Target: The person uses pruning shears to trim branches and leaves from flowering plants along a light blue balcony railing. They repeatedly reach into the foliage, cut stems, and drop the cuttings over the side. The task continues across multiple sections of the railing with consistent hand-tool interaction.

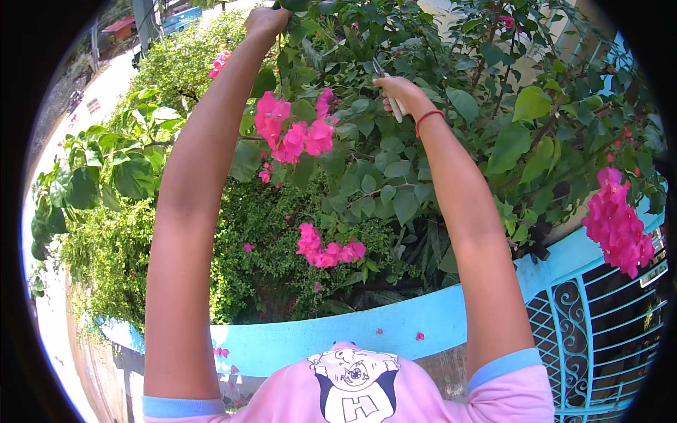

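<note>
My left hand (267,22) is raised at the top edge, its fingers closed around part of a leafy bougainvillea branch; what exactly it grips is partly cut off. My right hand (400,95), with a red cord on the wrist, holds pruning shears (394,106) with pale handles, their metal tips pointing up among the leaves. Between my forearms hang bright pink bougainvillea blooms (293,135), with another pink cluster (330,253) lower down. Green heart-shaped leaves (406,205) surround them.
A light-blue wall top (338,338) curves in front of me, with fallen petals on it. At the right stand a blue metal gate (574,338) and a large pink flower cluster (619,222). A small-leaved bush (238,254) grows behind the wall. A bright road lies left.
</note>
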A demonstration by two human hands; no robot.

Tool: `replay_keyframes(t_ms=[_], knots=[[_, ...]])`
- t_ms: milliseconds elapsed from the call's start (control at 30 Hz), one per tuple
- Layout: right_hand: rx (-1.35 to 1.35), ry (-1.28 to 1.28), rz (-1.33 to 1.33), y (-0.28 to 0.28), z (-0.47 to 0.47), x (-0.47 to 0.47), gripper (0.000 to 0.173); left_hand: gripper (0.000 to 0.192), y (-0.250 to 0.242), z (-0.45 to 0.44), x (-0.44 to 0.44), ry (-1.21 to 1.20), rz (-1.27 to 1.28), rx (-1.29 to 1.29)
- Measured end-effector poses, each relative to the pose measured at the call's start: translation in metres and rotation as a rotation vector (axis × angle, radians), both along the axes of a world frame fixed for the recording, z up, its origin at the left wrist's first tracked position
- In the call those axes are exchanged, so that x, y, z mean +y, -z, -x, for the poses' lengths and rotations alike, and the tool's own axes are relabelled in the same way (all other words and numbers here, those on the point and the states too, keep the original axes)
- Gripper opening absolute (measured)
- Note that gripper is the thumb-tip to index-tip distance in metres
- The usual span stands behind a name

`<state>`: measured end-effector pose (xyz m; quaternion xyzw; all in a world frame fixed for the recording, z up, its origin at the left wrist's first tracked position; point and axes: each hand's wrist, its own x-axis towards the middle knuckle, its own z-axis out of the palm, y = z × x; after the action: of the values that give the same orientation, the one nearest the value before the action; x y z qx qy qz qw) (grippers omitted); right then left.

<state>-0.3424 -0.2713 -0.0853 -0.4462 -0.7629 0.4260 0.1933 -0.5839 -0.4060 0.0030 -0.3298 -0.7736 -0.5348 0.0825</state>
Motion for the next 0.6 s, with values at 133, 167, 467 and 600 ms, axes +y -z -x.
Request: replay_keyframes(t_ms=[133,167,467,600], knots=[[0.065,-0.073,-0.031,-0.021,-0.003,-0.029,0.045,0.033,-0.031,0.001,-0.045,0.022,-0.265,-0.082],[0.102,-0.1,-0.019,-0.024,-0.005,-0.039,0.044,0.033,-0.035,-0.002,-0.059,0.035,-0.321,-0.087],[0.283,-0.575,0.162,-0.055,0.025,-0.161,0.042,0.028,-0.048,-0.04,-0.211,0.086,-0.565,-0.022],[0.352,-0.786,0.176,-0.056,0.05,-0.227,0.04,0.027,-0.035,-0.063,-0.28,0.059,-0.579,0.012]])
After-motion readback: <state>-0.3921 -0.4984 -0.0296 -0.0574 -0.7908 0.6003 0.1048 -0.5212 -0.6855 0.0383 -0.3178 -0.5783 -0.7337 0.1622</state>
